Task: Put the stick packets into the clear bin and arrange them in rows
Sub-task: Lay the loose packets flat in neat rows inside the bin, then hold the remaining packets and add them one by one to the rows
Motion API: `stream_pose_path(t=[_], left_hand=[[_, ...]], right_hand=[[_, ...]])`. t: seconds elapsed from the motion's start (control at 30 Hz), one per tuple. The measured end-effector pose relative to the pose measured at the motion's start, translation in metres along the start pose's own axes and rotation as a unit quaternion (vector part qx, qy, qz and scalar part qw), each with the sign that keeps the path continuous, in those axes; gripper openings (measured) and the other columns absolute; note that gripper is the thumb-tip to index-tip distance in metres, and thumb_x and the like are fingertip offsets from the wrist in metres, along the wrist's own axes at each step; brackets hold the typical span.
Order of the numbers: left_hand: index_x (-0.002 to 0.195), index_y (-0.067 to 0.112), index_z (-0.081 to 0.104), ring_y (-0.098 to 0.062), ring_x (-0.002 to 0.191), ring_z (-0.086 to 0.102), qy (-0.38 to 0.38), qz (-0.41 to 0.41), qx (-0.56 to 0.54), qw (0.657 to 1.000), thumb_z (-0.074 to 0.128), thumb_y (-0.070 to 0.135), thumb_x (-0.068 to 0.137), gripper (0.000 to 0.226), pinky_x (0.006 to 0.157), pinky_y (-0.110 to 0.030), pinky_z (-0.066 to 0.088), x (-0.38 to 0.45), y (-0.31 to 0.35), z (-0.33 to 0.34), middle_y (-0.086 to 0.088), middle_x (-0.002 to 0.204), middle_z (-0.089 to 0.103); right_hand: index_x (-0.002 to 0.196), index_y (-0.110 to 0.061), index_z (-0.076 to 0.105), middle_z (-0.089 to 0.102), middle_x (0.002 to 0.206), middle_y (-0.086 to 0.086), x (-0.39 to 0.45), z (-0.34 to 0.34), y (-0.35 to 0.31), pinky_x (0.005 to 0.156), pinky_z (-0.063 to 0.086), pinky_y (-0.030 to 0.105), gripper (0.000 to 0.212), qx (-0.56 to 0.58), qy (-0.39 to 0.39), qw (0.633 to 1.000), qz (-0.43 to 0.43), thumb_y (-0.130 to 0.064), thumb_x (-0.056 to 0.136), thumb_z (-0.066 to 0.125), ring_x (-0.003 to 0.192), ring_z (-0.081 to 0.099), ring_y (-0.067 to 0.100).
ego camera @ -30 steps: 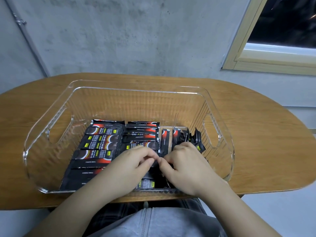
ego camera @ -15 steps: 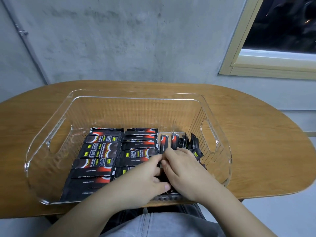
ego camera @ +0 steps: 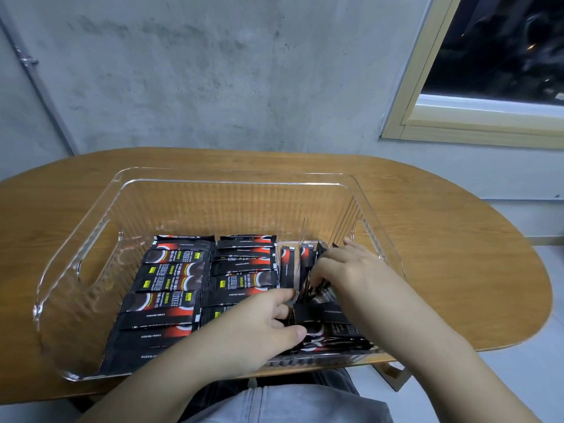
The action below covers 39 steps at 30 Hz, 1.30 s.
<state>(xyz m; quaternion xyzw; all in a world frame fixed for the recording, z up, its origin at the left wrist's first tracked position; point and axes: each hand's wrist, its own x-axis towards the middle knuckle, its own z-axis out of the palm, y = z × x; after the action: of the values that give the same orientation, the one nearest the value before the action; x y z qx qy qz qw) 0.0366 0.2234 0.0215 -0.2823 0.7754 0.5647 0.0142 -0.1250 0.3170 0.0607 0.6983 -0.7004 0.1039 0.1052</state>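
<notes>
Right hand reached farther (fingers spread, pressing packets); left hand pinches one.

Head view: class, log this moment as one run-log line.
bin: on table | packets: two flat rows, right side loose | left hand: on loose packets | right hand: among them

right hand: shifts from bin's near wall toward right handle end | left hand: separates from it | loose packets: now uncovered between hands
</notes>
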Motion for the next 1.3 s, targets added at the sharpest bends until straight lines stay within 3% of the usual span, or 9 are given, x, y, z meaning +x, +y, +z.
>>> stream_pose_path(t=[0.1, 0.27, 0.37, 0.47, 0.63, 0.87, 1.1, 1.23, 1.3], left_hand=[[0.149, 0.029, 0.019, 0.000, 0.117, 0.053, 0.002, -0.004, 0.024, 1.000, 0.060, 0.037, 0.089, 0.073, 0.101, -0.022, 0.043, -0.001, 0.006, 0.000, 0.001, 0.149, 0.035], [0.149, 0.029, 0.019, -0.002, 0.123, 0.048, 0.002, -0.011, 0.073, 0.997, 0.057, 0.032, 0.092, 0.069, 0.097, -0.013, 0.038, -0.002, 0.017, 0.000, 0.000, 0.151, 0.032], [0.149, 0.027, 0.020, -0.001, 0.117, 0.050, 0.007, -0.009, 0.099, 0.995, 0.057, 0.031, 0.092, 0.069, 0.104, -0.018, 0.035, -0.002, 0.022, 0.003, -0.003, 0.149, 0.036], [0.148, 0.026, 0.023, -0.005, 0.088, 0.061, -0.004, -0.023, 0.128, 0.992, 0.056, 0.034, 0.090, 0.068, 0.096, -0.026, 0.045, 0.006, 0.025, 0.005, -0.013, 0.130, 0.056], [0.149, 0.020, 0.021, -0.018, 0.079, 0.052, -0.032, -0.061, 0.102, 0.992, 0.055, 0.026, 0.086, 0.072, 0.074, -0.030, 0.036, 0.025, 0.029, 0.005, -0.003, 0.102, 0.055], [0.148, 0.020, 0.025, -0.018, 0.125, 0.045, -0.018, -0.093, 0.100, 0.990, 0.064, 0.020, 0.083, 0.076, 0.102, -0.027, 0.036, 0.039, 0.036, 0.000, 0.000, 0.149, 0.036], [0.137, 0.030, 0.043, -0.029, 0.110, 0.062, -0.062, -0.130, 0.086, 0.986, 0.073, 0.039, 0.048, 0.094, 0.086, -0.037, 0.042, 0.046, 0.039, -0.009, -0.010, 0.122, 0.063], [0.121, 0.017, 0.058, -0.022, 0.091, 0.061, -0.086, -0.113, 0.046, 0.989, 0.064, 0.024, 0.074, 0.048, 0.077, -0.030, 0.040, 0.047, 0.037, -0.008, -0.013, 0.115, 0.066], [0.110, 0.014, 0.061, -0.025, 0.100, 0.061, -0.088, -0.101, 0.050, 0.990, 0.059, 0.020, 0.081, 0.030, 0.083, -0.032, 0.044, 0.045, 0.036, -0.007, -0.014, 0.119, 0.063]], right_hand=[[0.071, -0.018, 0.069, 0.064, 0.065, -0.002, 0.002, -0.021, 0.008, 0.086, 0.051, 0.046, 0.052, -0.041, 0.024, 0.999, 0.015, 0.014, 0.031, 0.078, 0.061, 0.065, 0.023], [0.076, -0.022, 0.071, 0.068, 0.079, -0.006, 0.001, -0.027, 0.026, 0.097, 0.042, 0.038, 0.030, -0.009, 0.030, 0.996, 0.088, 0.007, 0.071, 0.067, 0.080, 0.063, 0.020], [0.078, -0.019, 0.072, 0.068, 0.081, -0.007, -0.003, -0.018, 0.027, 0.083, 0.032, 0.010, 0.032, 0.052, 0.050, 0.993, 0.095, 0.010, 0.075, 0.059, 0.084, 0.056, 0.018], [0.077, -0.018, 0.072, 0.068, 0.079, -0.008, -0.003, -0.015, 0.027, 0.083, 0.025, 0.001, 0.030, 0.056, 0.072, 0.991, 0.100, 0.008, 0.074, 0.057, 0.083, 0.052, 0.015], [0.071, -0.019, 0.071, 0.065, 0.071, -0.009, -0.004, -0.016, 0.023, 0.075, 0.026, 0.007, 0.026, 0.057, 0.091, 0.990, 0.090, -0.006, 0.071, 0.048, 0.079, 0.051, 0.016], [0.072, -0.018, 0.072, 0.065, 0.072, -0.008, -0.005, -0.014, 0.024, 0.072, 0.026, 0.013, 0.028, 0.071, 0.096, 0.988, 0.095, -0.005, 0.072, 0.047, 0.080, 0.051, 0.017], [0.071, -0.018, 0.071, 0.065, 0.071, -0.008, -0.004, -0.013, 0.025, 0.074, 0.027, 0.011, 0.038, 0.080, 0.108, 0.987, 0.090, -0.015, 0.074, 0.034, 0.080, 0.051, 0.017], [0.071, -0.019, 0.071, 0.065, 0.072, -0.010, -0.005, -0.014, 0.023, 0.079, 0.030, 0.008, 0.039, 0.089, 0.106, 0.986, 0.096, -0.019, 0.075, 0.032, 0.083, 0.044, 0.010], [0.070, -0.021, 0.071, 0.064, 0.071, -0.010, -0.006, -0.015, 0.023, 0.091, 0.038, 0.020, 0.038, 0.051, 0.099, 0.990, 0.090, -0.020, 0.076, 0.033, 0.082, 0.052, 0.015]])
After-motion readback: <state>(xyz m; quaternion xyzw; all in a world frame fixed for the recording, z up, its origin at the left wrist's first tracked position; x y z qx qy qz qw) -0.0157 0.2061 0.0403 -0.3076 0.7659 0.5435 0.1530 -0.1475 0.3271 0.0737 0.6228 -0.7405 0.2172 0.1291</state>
